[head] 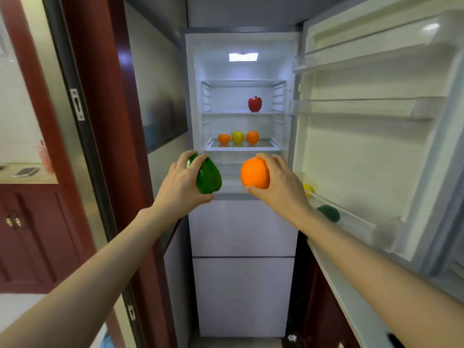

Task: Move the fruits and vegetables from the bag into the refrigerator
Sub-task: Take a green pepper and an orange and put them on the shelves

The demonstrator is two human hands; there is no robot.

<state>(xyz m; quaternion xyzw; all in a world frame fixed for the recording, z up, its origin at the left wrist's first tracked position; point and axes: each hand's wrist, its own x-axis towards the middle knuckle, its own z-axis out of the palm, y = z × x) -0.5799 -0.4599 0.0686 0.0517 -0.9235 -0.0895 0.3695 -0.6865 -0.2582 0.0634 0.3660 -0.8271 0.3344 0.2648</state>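
My left hand (pixel 179 185) grips a green bell pepper (pixel 209 177) and my right hand (pixel 281 183) grips an orange (pixel 254 173). Both are held up in front of the open refrigerator (pixel 242 71), just below its lower glass shelf (pixel 272 147). On that shelf sit two oranges (pixel 224 138) (pixel 252 137) with a yellow-green apple (pixel 237 136) between them. A red apple (pixel 255 104) stands on the shelf above. The lowest door bin (pixel 351 219) holds a yellow fruit (pixel 308 190) and a dark green vegetable (pixel 329 213). No bag is in view.
The fridge door (pixel 376 134) stands open to the right with two upper bins. Two closed drawers (pixel 242 259) sit below the open compartment. A dark red door frame (pixel 100 121) rises on the left. Beyond it a counter holds a phone (pixel 26 172).
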